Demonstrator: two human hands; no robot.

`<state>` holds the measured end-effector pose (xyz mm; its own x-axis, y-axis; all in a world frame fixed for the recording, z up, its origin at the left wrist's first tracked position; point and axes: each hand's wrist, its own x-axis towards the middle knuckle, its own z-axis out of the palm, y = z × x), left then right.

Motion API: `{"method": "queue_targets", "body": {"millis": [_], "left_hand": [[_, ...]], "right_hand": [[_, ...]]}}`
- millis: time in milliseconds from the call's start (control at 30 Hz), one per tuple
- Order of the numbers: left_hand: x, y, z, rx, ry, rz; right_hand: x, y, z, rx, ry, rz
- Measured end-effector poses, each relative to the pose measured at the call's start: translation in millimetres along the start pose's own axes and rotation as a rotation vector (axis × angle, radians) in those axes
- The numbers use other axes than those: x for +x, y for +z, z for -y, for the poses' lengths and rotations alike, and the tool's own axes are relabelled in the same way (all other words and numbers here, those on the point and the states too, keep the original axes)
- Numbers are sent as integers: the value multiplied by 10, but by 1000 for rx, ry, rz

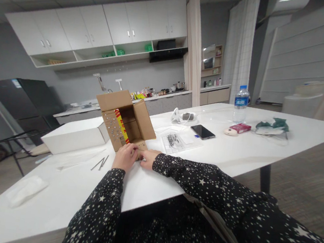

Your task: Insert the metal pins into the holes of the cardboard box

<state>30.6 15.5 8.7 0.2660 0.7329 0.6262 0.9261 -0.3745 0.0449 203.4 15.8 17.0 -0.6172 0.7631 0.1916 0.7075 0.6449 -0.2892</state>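
the left hand [124,157] has its fingers curled over the near bottom edge of a small cardboard box [125,124], gripping it where the red and yellow printed strip runs down the inside wall. the right hand [148,158] lies just beside it, fingers bent and pressed against the same low front edge of the box; something small and pale shows at its fingertips, too small to tell what it is. the two hands nearly touch each other. both sleeves are dark with white stars. the box stands open near the front of a white table [235,155], its flaps spread up and outward, its opening turned toward the person. just left of the box and close against it sits a flat white box [73,137]. in front of that lie a few thin metal rods [100,163], and further left near the table edge a crumpled white cloth or bag [26,191]. to the right of the cardboard box is a clear plastic bag with small dark parts [173,141], then a phone [203,131] lying flat. further off stand a water bottle [241,104], a small red pack [240,128] and a green and white bundle [271,126].
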Motion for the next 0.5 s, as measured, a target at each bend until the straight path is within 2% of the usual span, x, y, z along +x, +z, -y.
{"method": "queue_targets", "body": {"millis": [200,500], "left_hand": [[3,-21,-28,-41,-16,107],[-3,-50,-81,-53,-22,152]], "right_hand": [[-49,-63,20,13,-35,15],[34,43,-22,-11,-36,-13]]}}
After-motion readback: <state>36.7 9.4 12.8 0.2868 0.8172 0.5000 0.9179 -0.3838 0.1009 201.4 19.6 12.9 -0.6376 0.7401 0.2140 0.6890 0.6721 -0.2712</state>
